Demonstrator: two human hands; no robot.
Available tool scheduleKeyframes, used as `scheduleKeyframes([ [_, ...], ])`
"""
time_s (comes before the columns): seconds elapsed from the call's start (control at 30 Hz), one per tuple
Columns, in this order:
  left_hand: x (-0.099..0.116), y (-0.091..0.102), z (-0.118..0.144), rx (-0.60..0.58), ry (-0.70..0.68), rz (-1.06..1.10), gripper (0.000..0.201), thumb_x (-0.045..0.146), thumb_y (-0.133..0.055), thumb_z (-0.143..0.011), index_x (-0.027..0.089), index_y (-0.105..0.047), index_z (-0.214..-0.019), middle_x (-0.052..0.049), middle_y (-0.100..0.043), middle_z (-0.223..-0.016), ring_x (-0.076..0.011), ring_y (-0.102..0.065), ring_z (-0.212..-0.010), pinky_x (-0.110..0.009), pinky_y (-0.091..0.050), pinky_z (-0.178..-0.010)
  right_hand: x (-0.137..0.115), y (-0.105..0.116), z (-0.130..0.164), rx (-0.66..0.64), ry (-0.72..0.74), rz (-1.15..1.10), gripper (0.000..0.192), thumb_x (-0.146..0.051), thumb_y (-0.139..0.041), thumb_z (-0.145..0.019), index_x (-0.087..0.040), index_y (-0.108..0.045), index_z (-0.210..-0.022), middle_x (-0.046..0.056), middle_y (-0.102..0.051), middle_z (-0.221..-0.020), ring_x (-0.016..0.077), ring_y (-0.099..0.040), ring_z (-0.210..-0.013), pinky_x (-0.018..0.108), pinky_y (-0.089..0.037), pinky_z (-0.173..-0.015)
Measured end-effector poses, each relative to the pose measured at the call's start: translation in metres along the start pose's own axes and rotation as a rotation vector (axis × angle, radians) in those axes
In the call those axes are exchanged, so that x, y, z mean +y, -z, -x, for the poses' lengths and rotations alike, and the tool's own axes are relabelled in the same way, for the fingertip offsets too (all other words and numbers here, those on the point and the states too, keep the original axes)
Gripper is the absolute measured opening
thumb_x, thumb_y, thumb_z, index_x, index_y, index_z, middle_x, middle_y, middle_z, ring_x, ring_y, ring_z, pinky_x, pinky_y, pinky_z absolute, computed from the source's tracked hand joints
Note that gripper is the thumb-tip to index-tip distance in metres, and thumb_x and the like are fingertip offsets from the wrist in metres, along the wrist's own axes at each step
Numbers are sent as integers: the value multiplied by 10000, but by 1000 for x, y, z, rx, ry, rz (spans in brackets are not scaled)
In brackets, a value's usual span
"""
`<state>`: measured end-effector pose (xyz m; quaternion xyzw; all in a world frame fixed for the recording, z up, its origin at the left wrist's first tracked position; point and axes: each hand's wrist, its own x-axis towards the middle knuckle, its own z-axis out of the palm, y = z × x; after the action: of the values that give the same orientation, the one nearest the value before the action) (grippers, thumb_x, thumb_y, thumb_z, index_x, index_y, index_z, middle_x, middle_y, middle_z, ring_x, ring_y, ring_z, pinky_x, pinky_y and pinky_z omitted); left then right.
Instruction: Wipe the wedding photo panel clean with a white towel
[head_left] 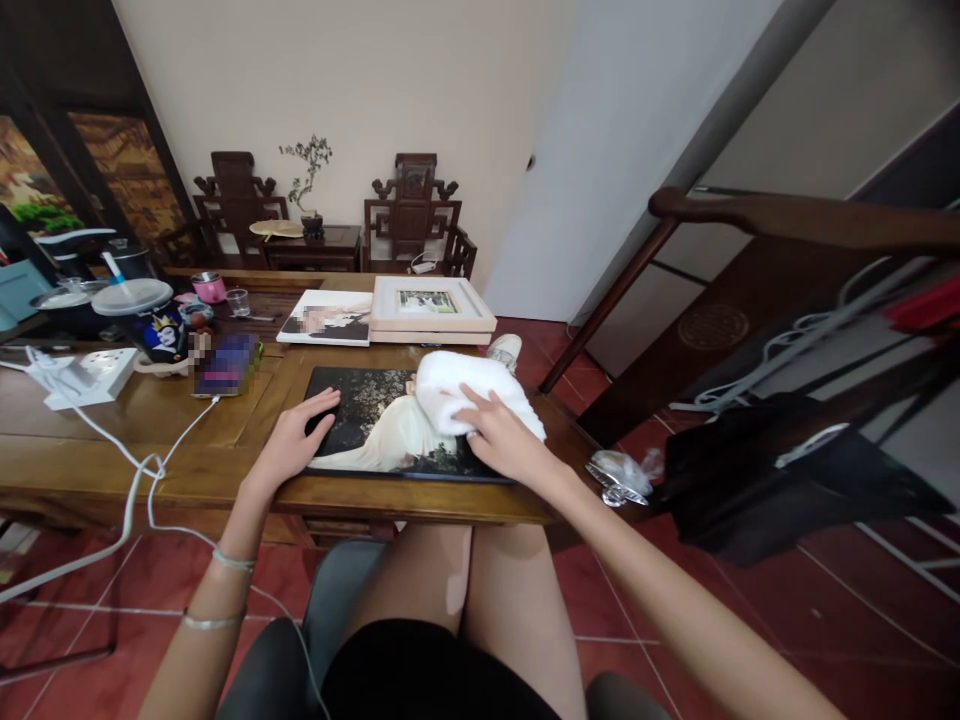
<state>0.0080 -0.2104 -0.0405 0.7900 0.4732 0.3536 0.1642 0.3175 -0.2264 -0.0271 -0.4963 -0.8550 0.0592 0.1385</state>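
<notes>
Photo print [375,425], a dark glossy panel, lies flat at the near edge of the wooden bench [112,440], directly in front of the seated person. The right hand [499,435] presses a folded white cloth [469,390] onto the print's right half, fingers spread and flat on top of the cloth, not closed around it. The left hand [296,440] rests open, palm down, on the print's left margin, steadying it. Wiping well here would seem to call for even, light pressure and strokes running along the panel while the left hand keeps it from sliding toward the lap, since the print's front edge sits almost flush with the bench edge. To the right the bench ends just past the cloth, with a crumpled clear wrapper [619,475] beside the corner. Behind the print lie a white-framed picture [431,305] and another print [326,320], close enough to limit forward strokes. A white cable [142,460] and a phone [225,365] sit to the left, apart from the panel.
</notes>
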Motion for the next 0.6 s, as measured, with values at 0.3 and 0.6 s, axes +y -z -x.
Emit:
scheduleKeyframes([
  [0.3, 0, 1, 0, -3, 0, -1, 398, 379, -471, -891, 150, -619, -1182, -91, -574, -1288, -214, -479, -1255, -399, -328, -1094, -8, -1, -23, 24, -94, 72, 501, 16, -368, -705, -95, -606, -1131, 182, -510, -1333, 338, -267, -1361, 599, -247, -1040],
  [0.6, 0, 0, 0, -1, -4, 1, 394, 362, -483, -887, 144, -619, -1185, -94, -564, -1298, -224, -479, -1255, -395, -327, -1096, -54, 1, 80, -30, 100, -16, 454, 52, -364, -557, -160, -647, -840, 44, -360, -1470, 289, -123, -1411, 610, -151, -1108],
])
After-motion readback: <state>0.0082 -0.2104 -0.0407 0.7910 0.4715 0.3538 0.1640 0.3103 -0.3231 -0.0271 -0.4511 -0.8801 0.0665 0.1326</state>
